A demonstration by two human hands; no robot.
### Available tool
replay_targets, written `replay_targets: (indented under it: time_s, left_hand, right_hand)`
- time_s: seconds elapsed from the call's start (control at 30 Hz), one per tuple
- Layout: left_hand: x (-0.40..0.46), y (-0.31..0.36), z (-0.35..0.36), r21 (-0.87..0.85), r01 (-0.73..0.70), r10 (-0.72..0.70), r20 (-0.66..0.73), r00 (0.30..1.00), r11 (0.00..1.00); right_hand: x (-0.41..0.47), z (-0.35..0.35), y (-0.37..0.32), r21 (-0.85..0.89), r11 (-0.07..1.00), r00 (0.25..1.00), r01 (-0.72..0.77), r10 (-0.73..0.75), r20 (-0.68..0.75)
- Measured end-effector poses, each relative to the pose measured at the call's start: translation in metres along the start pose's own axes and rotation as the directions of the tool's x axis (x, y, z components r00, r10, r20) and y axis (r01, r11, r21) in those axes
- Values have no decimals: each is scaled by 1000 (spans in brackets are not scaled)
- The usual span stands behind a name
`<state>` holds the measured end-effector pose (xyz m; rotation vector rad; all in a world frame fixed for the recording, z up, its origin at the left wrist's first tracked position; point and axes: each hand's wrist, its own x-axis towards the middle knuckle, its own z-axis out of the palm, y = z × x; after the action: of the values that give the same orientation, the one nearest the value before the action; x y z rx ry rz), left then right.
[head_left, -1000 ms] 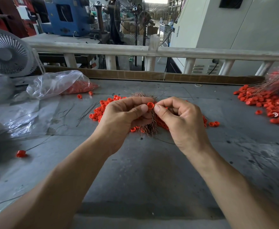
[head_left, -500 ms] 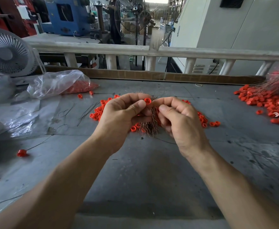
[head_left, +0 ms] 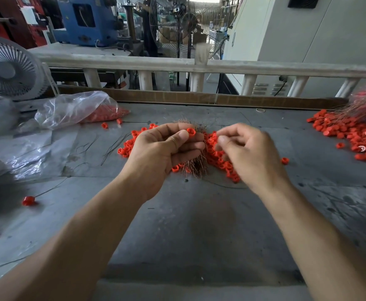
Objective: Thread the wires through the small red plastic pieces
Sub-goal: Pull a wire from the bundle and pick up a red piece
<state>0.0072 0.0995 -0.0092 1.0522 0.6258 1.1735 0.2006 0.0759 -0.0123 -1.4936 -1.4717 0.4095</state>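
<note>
Grey workbench [head_left: 177, 224] spreads before you, with one white fan [head_left: 6, 68] at ten o'clock and one clear plastic bag [head_left: 75, 108] beside it. Your left hand [head_left: 160, 153] pinches one red plastic piece [head_left: 191, 132] between thumb and forefinger, its other fingers curled round one bundle of copper wires [head_left: 196, 166]. Your right hand [head_left: 249, 153], blurred, sits just beside it at one o'clock; I cannot tell what its curled fingers hold. Two heaps of red pieces lie here: one under your hands [head_left: 219, 157], one at two o'clock [head_left: 355, 135].
</note>
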Motion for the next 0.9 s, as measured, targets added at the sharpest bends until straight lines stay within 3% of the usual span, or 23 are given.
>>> replay_targets:
  time_s: [0.07, 0.2, 0.3, 0.63, 0.77, 0.83, 0.9]
  left_hand:
    - [0, -1, 0, 9, 4, -4, -15, 1000, 1000]
    - [0, -2, 1, 25, -2, 3, -27, 1000, 1000]
    - [0, -2, 1, 29, -1, 2, -30, 1000, 1000]
    - [0, -3, 1, 49, -1, 2, -24, 1000, 999]
    - [0, -4, 3, 59, 0, 1, -22, 1000, 998]
    - [-1, -5, 3, 64, 1, 1, -19, 1000, 998]
    - [-1, -6, 3, 70, 1, 0, -17, 1000, 998]
  right_hand:
    - [7, -14, 9, -159, 986, 995, -39, 24, -98]
    - [11, -26, 21, -343, 923, 983, -175, 184, -5]
    - [10, -23, 21, -365, 912, 972, -189, 226, 61]
    - [6, -3, 27, -499, 855, 983, -142, 183, 34]
    - [7, -7, 29, -321, 944, 996, -74, 86, 23]
    - [9, -8, 24, -63, 998, 1000, -24, 25, 5]
    - [9, -8, 16, 203, 979, 999, 13, -19, 26]
